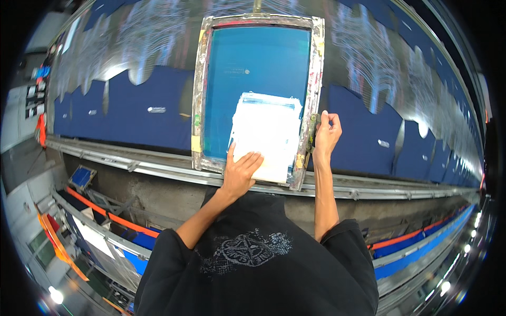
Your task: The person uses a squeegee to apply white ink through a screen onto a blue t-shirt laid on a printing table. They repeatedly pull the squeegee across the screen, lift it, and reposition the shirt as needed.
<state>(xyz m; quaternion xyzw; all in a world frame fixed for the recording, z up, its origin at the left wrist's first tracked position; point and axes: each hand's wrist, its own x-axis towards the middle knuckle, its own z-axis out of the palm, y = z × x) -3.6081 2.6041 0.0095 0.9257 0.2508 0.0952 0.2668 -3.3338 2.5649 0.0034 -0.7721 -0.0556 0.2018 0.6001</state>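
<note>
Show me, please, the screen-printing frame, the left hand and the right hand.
Screen-printing frame (201,100): head view, left rail.
Left hand (240,173): head view, back of the hand.
Right hand (327,138): head view, middle of the hand.

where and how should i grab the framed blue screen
Probably by the long side rails of the framed blue screen, one hand from the left, one from the right: they're narrow and mostly exposed, while a white patch covers part of the flat middle.

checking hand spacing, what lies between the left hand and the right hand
In the head view, part of the white patch and the frame's right rail lie between the left hand and the right hand.
</note>
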